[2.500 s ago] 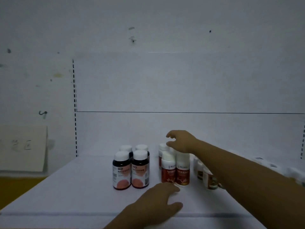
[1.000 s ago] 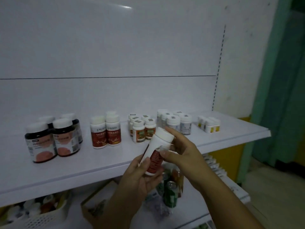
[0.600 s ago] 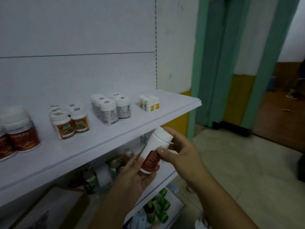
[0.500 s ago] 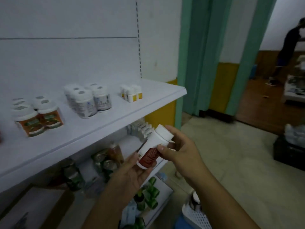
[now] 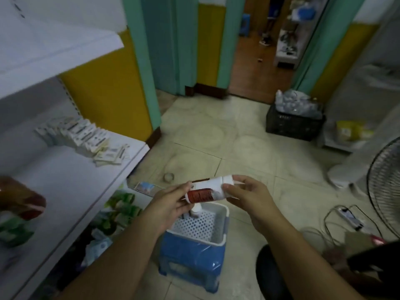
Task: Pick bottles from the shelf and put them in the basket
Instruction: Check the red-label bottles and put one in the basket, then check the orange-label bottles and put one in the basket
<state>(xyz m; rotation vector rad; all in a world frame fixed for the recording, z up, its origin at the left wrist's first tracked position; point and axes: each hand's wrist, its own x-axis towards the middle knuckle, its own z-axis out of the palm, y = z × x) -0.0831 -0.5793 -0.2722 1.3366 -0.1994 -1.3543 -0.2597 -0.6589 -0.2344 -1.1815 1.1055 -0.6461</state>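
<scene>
Our left hand (image 5: 171, 205) pinches the base end of the bottle (image 5: 205, 191) with curled fingers, and our right hand (image 5: 244, 194) pinches the cap end between thumb and fingers. The bottle lies almost level in the air between both hands, just above the far edge of the white basket (image 5: 219, 221), which sits on a blue stool (image 5: 190, 254). Another white-capped bottle (image 5: 195, 210) seems to stand inside, at the far left corner of the basket. We judge the bottle to be light, stiff plastic, smooth and a little slippery, not fragile. The best hold is around the body, below the cap. The label is dark red, but its writing is too blurred for us to read, so we can tell no brand.
</scene>
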